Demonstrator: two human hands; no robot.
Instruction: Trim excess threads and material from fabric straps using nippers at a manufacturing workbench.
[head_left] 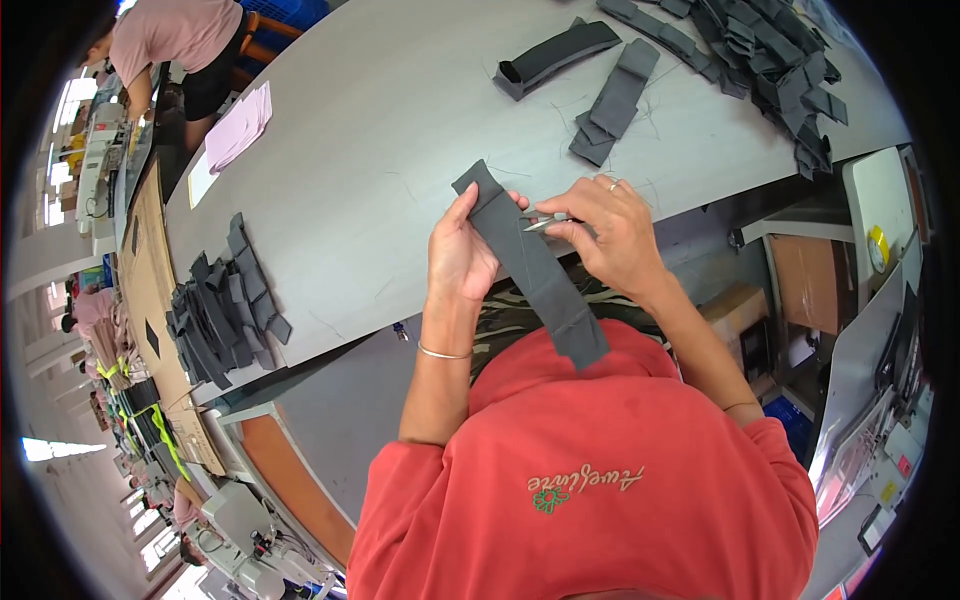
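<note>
The left hand (463,256) is pinching a gray strip (543,280) near the edge of the table (350,150). The right hand (614,235) is pinching a small pointed tool (547,222) over it. Stitched writing (590,481) and a green flower (550,500) are showing on the red shirt (670,420).

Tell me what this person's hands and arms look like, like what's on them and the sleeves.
Both hands are ungloved. The left hand has a thin, shiny bracelet at its wrist; the right hand wears a slim ring. Red sleeves end around the elbows, leaving the forearms bare.
</note>
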